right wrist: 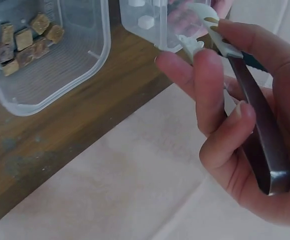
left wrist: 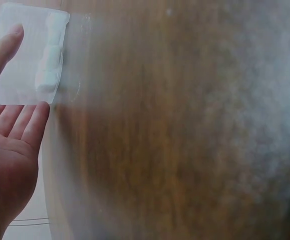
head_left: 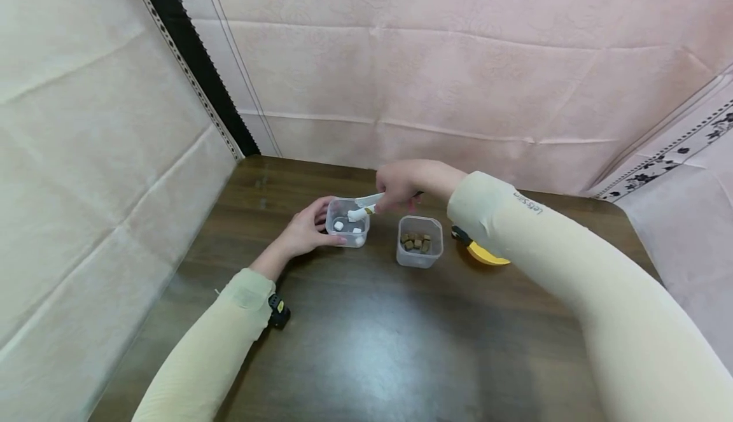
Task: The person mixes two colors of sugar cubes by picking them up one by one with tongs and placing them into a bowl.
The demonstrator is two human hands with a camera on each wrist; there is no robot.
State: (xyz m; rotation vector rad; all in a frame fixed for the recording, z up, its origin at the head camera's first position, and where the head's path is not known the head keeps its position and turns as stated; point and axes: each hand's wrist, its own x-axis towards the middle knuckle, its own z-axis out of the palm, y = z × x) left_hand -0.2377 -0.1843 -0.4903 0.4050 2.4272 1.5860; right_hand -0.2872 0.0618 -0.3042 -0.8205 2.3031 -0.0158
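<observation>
My left hand (head_left: 306,230) holds a clear plastic container (head_left: 347,242), thumb on the near side and fingers on the far side. Several small white cubes (head_left: 339,225) lie inside it. My right hand (head_left: 396,183) grips a pair of tongs (right wrist: 257,112) with dark handles and white ends, fingers curled round it. Over the left container, the two white ends stand apart; whether a cube is between them I cannot tell. In the left wrist view, the container (left wrist: 27,60) sits between thumb and fingers, with white pieces along one side.
Right of it on the brown wooden table (head_left: 366,345) stands a second clear container (head_left: 420,260), holding several brown cubes (head_left: 415,242). A yellow dish-like object (head_left: 487,255) is partly hidden under the right forearm. Pale cloth (head_left: 435,78) hangs behind the table.
</observation>
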